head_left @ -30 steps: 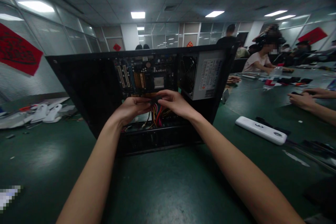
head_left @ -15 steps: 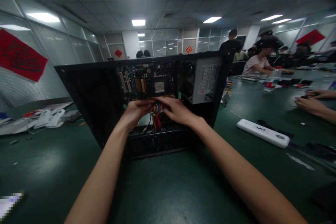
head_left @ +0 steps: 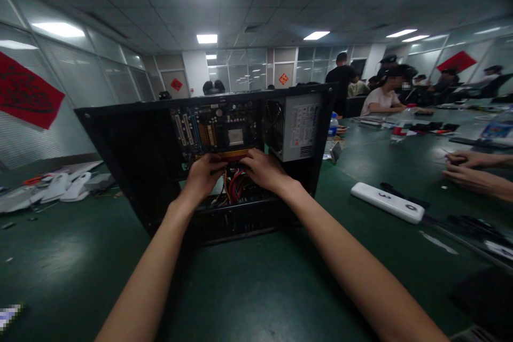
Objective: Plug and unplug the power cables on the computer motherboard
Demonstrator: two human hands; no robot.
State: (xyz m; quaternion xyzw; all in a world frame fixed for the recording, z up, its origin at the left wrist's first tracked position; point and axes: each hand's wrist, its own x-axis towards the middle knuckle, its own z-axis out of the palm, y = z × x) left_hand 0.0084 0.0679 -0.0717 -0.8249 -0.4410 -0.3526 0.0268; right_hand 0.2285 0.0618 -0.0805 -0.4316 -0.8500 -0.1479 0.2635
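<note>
An open black computer case faces me on its side. Its motherboard sits at the back, with a silver power supply and its fan at the upper right. My left hand is at the board's lower edge, thumb and fingers bent together. At the other end of the long orange-yellow slots, my right hand is closed in a similar way. Whatever lies between the fingertips of either hand is hidden. Below and between the hands hangs a bundle of coloured cables.
On the green table, a white power strip lies to the right near dark cables. White plastic parts are piled at the left. Another person's hands are at the right edge, and more people sit farther back.
My fingertips have drawn apart and slightly down, uncovering the orange-yellow slots between them. The cable bundle has shifted a little. The whole view has turned slightly right.
</note>
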